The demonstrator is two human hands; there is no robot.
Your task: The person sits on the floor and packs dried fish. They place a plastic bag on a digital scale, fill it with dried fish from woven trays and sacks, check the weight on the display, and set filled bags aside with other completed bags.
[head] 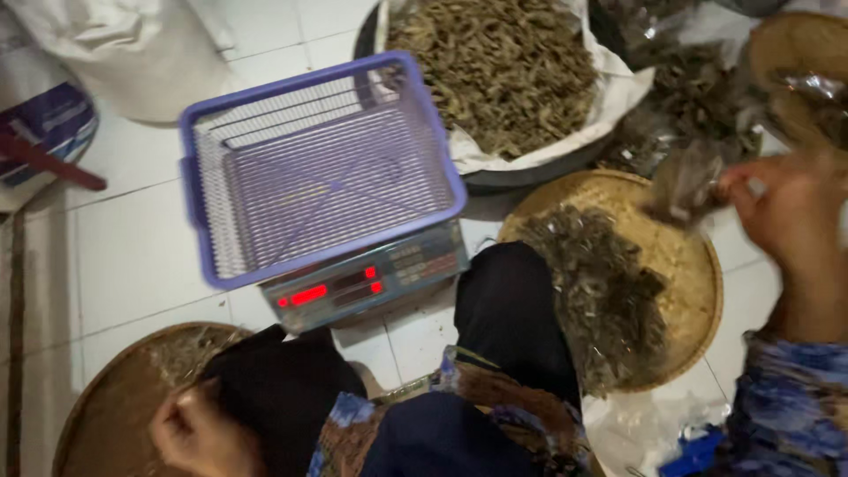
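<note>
Left hand (pixel 199 435), nearest the lens, was curled closed over the round woven tray (pixel 97 415) at lower left; contents of the fist could not be told. Right hand (pixel 782 208) gripped a blurred clump of dried brown leaves (pixel 685 181) above the second round woven tray (pixel 685 265). Empty purple plastic basket (pixel 322 163) sat on a grey digital scale (pixel 371 281) on the white tiled floor (pixel 132 256).

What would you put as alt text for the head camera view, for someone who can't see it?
A seated person's right hand lifts a clump of dried herbs over a round woven tray, while the left hand rests low by another woven tray. Ahead, an empty purple basket sits on a digital scale.
</note>
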